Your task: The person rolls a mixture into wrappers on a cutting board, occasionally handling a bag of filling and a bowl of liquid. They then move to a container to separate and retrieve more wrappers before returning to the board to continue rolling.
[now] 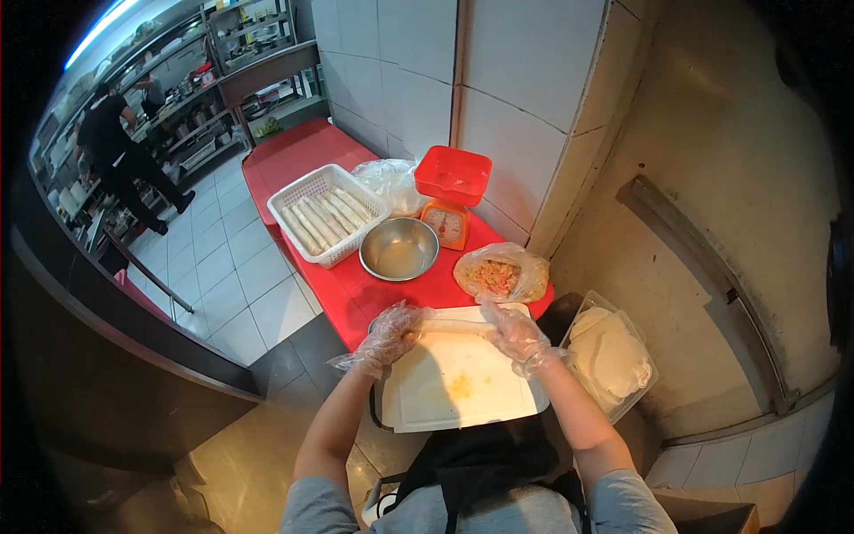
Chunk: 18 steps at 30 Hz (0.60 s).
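A long pale spring roll (455, 327) lies across the far part of a white cutting board (436, 383). My left hand (391, 334), in a clear plastic glove, is closed around its left end. At the other end my right hand (516, 335), gloved the same way, grips the roll with fingers near the board's far edge. Just beyond it sits a plastic bag of orange-brown filling (498, 276). Several finished spring rolls (325, 221) lie side by side in a white plastic basket (289, 194). Small yellowish smears mark the board.
On the red table (289, 147) stand a steel bowl (399, 249), an orange scale (446, 224) carrying a red container (454, 175), and a plastic bag (389, 182). A clear tub (645, 378) of pale wrappers (605, 351) stands right. Another person (116, 142) works at far-left shelves.
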Motion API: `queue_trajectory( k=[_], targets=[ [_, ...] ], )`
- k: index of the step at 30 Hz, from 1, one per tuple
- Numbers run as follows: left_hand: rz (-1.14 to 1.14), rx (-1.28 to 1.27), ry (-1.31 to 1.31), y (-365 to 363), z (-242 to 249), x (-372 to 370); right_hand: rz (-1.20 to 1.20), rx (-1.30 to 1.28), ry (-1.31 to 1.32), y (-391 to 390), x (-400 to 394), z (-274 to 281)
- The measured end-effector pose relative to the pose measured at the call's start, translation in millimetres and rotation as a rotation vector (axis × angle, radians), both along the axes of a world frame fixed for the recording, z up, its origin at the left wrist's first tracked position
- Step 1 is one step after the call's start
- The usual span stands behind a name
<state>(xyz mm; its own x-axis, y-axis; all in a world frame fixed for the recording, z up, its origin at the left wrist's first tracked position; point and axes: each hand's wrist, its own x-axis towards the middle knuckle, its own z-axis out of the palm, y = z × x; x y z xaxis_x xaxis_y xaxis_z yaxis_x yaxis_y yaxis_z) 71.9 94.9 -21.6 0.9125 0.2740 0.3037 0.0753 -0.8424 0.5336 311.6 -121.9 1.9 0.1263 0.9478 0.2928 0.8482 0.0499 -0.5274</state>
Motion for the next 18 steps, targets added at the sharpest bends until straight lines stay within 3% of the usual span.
queue_trajectory(
  k=[2, 4, 6, 9, 11, 13, 18],
  targets=[
    [0.036, -0.069, -0.08, -6, 3, 2, -0.2, -0.283, 0.112, -5, 1, 14],
    [0.043, -0.062, -0.127, -10, 6, 5, -0.318, -0.408, 0.085, -12, -2, 26],
    [0.029, 0.026, -0.141, -9, 5, 5, -0.347, -0.371, -0.084, -8, -11, 31],
    [0.012, 0.058, -0.072, -2, -5, 7, -0.065, -0.128, -0.168, 4, -24, -14],
    [0.026, 0.065, -0.066, 0, -11, 7, -0.039, -0.046, -0.31, 23, -58, -34],
    [0.017, 0.054, -0.061, 0, -11, 8, -0.039, -0.192, -0.396, 48, -83, -50],
    [0.019, -0.002, -0.038, 1, -13, 8, 0.034, -0.168, -0.28, 56, -103, -21]
  ],
)
